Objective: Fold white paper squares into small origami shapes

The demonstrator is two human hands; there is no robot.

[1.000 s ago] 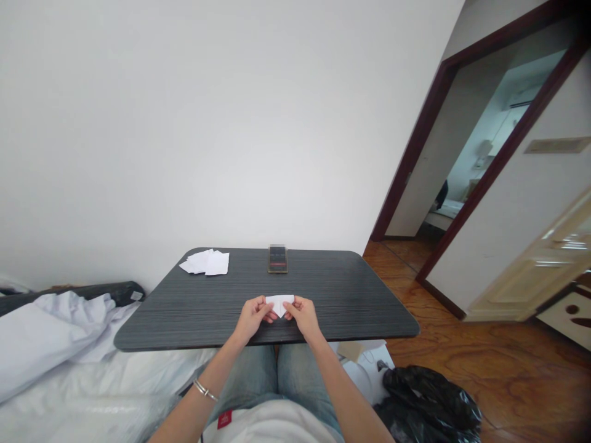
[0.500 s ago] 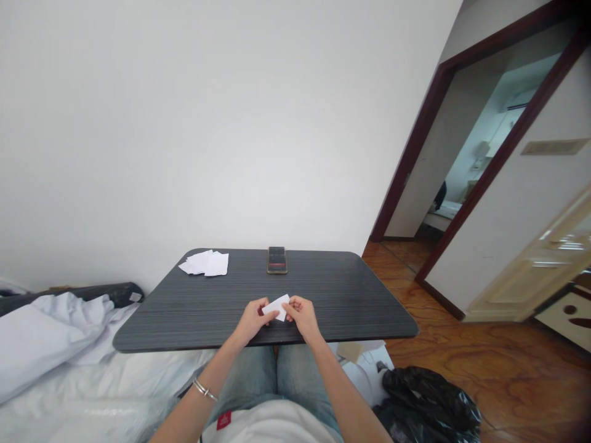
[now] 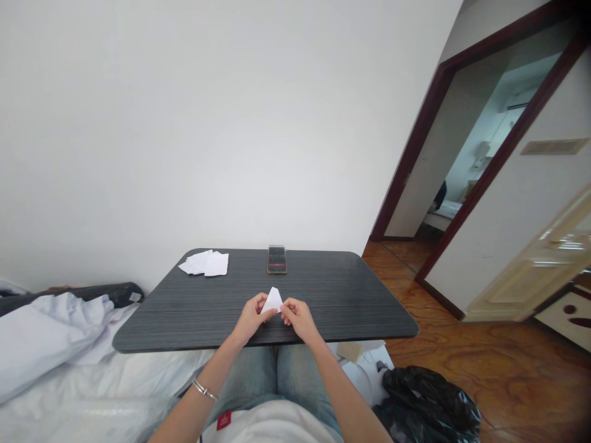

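Note:
A small folded piece of white paper [image 3: 272, 299], roughly triangular with its tip pointing away from me, is held just above the near part of the dark table [image 3: 194, 314]. My left hand [image 3: 251, 316] is closed on its left side, thumb lying across the lower edge. At the lower right corner, my right hand [image 3: 298, 316] pinches the paper between thumb and fingers. The folds on its underside are hidden.
White paper pieces [image 3: 205, 263] lie in a loose pile at the table's back left. A phone [image 3: 277, 261] rests near the back edge, by the white wall [image 3: 277, 123]. A black plastic bag [image 3: 429, 400] sits on the floor at right.
The paper has turned in my hands: its slanted strip shape is now a triangle with the tip up. My right hand has shifted slightly left and down.

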